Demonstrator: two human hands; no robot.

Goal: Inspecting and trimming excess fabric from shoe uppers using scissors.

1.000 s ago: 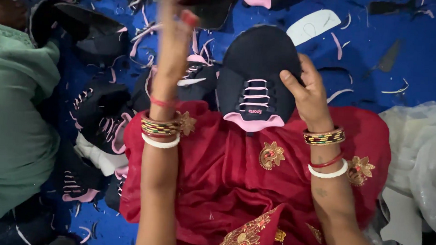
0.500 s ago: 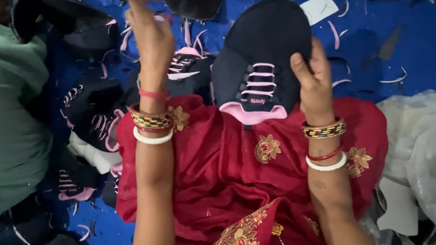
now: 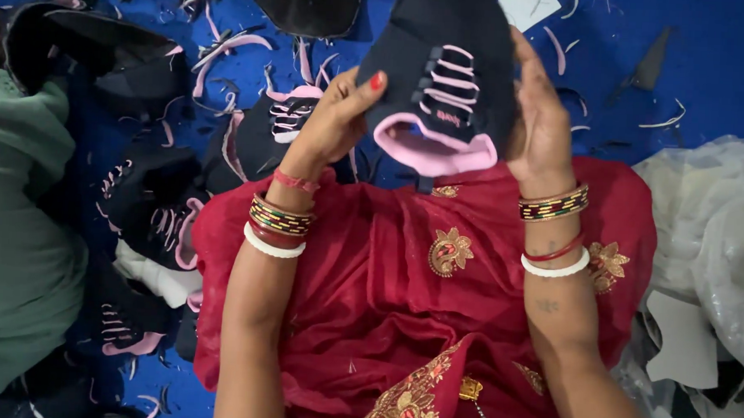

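Lowered from overhead, left hand [image 3: 329, 125] now grips shoe upper [image 3: 442, 80] opposite right hand [image 3: 540, 116].

We see piled shoe uppers [image 3: 153, 218] crowding nine o'clock and plastic sheeting [image 3: 709, 237] blocking three. Blue floor [image 3: 707, 56] at one o'clock lies open.

Two hands [image 3: 334, 121] [image 3: 540, 116], one held shoe upper [image 3: 442, 80], six bangles [image 3: 279, 218].

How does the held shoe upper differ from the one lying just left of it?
The held upper is up off the floor, in both hands: left hand, right hand. The lying upper rests on the blue floor, touched by neither hand and partly hidden by the left hand. Both are black with pink laces and trim.
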